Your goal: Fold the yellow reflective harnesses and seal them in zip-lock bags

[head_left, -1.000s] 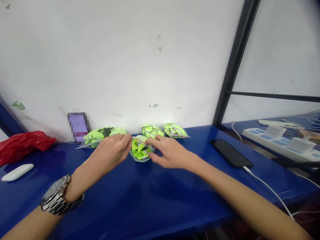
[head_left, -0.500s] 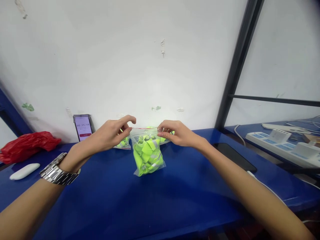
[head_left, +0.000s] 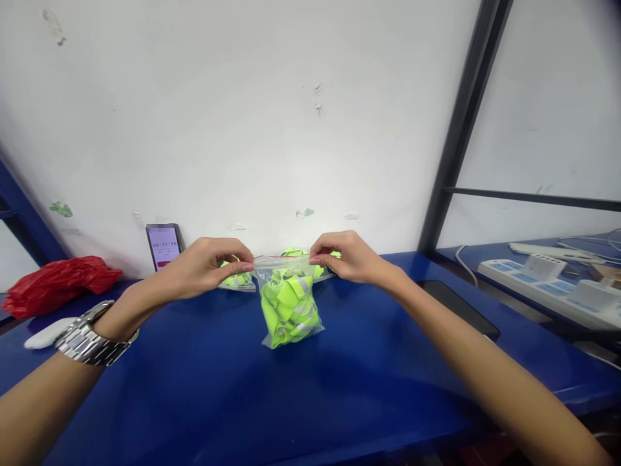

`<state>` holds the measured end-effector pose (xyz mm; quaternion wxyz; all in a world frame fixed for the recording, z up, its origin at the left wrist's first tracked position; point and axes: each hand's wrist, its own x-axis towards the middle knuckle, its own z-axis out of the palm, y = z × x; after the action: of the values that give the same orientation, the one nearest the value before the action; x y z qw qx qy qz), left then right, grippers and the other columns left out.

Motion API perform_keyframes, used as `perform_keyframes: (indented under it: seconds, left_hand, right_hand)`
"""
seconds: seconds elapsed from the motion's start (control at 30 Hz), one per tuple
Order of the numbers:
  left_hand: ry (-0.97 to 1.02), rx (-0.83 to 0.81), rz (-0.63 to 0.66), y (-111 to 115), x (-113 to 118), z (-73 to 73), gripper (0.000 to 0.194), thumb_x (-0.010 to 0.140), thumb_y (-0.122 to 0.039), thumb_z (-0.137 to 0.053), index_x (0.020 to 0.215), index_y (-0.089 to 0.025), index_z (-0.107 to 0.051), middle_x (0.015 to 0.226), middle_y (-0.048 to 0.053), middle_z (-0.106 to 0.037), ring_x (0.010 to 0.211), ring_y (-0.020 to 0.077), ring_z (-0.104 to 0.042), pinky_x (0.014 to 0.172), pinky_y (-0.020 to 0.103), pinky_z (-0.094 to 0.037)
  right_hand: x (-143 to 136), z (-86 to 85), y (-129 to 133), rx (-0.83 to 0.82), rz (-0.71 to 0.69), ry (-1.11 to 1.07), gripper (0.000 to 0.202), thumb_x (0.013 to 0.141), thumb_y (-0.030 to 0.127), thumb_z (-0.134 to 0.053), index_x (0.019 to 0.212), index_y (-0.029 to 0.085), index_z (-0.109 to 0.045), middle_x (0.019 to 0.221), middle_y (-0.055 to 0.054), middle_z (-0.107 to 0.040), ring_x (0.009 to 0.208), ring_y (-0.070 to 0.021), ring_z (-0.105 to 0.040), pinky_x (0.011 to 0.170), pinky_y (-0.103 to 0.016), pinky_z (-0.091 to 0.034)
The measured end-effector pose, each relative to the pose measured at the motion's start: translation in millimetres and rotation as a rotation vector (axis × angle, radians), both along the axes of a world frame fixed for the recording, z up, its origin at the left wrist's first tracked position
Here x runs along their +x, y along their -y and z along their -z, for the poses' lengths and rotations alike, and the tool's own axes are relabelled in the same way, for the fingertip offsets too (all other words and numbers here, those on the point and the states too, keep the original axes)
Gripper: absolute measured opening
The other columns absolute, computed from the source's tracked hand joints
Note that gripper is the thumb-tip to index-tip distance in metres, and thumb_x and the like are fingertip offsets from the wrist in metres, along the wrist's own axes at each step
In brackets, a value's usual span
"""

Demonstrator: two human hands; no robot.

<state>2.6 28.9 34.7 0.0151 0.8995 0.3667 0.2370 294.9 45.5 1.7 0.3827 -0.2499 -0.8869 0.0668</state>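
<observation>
A clear zip-lock bag [head_left: 290, 304] hangs upright over the blue table, filled with folded neon-yellow fabric that has silvery reflective strips. My left hand [head_left: 218, 262] pinches the left end of its top edge between thumb and fingers. At the opposite top corner, my right hand [head_left: 342, 257] grips the bag the same way. The zip strip [head_left: 281, 261] is stretched straight between both hands. Behind my left hand lies another bag of neon-yellow fabric [head_left: 237, 279], partly hidden. More neon-yellow fabric [head_left: 295, 251] shows behind the held bag, near my right hand.
Against the wall leans a phone [head_left: 163, 246] showing a timer. A red plastic bag [head_left: 61, 285] and a white rounded object [head_left: 46, 334] lie at left on the blue table [head_left: 233, 401]. To the right are a dark phone-like slab [head_left: 456, 307] and a white power strip [head_left: 538, 288].
My left hand has closed from a loose, raised-finger pose into a pinch on the bag's left top corner. My right hand keeps its hold. The view has shifted slightly.
</observation>
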Motion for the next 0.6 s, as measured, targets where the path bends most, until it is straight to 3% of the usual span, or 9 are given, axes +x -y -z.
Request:
perform_keyframes:
  seconds: [0.23, 0.4, 0.6]
  left_hand:
    - [0.021, 0.202, -0.076, -6.1, 1.5, 15.1, 0.020, 0.093, -0.035, -0.045, 0.092, -0.019, -0.057, 0.077, 0.001, -0.065, 0.066, 0.0124, -0.059, 0.062, 0.023, -0.044]
    - [0.058, 0.299, -0.100, -13.3, -0.6, 36.3, 0.013, 0.093, -0.030, -0.045, 0.096, -0.020, -0.052, 0.076, 0.000, -0.064, 0.062, 0.0119, -0.059, 0.060, 0.023, -0.044]
    - [0.072, 0.256, -0.070, -15.2, -3.2, 41.4, 0.026, 0.093, -0.027, -0.043, 0.118, -0.020, -0.045, 0.087, 0.003, -0.070, 0.077, 0.0152, -0.067, 0.068, 0.025, -0.050]
  right_hand:
    - [-0.8, 9.1, -12.0, 0.178, -0.010, -0.095, 0.001, 0.085, 0.016, -0.058, 0.086, 0.017, -0.057, 0.074, -0.002, -0.061, 0.066, -0.0124, -0.056, 0.062, -0.025, -0.044]
    - [-0.9, 18.7, -18.1, 0.236, 0.035, -0.034, 0.024, 0.089, 0.015, -0.052, 0.113, 0.016, -0.054, 0.077, -0.003, -0.061, 0.067, -0.0143, -0.056, 0.064, -0.028, -0.046]
    - [-2.2, 22.5, -15.9, 0.236, 0.110, 0.124, 0.016, 0.093, 0.015, -0.043, 0.089, 0.014, -0.058, 0.083, -0.008, -0.057, 0.070, -0.0151, -0.053, 0.061, -0.027, -0.041]
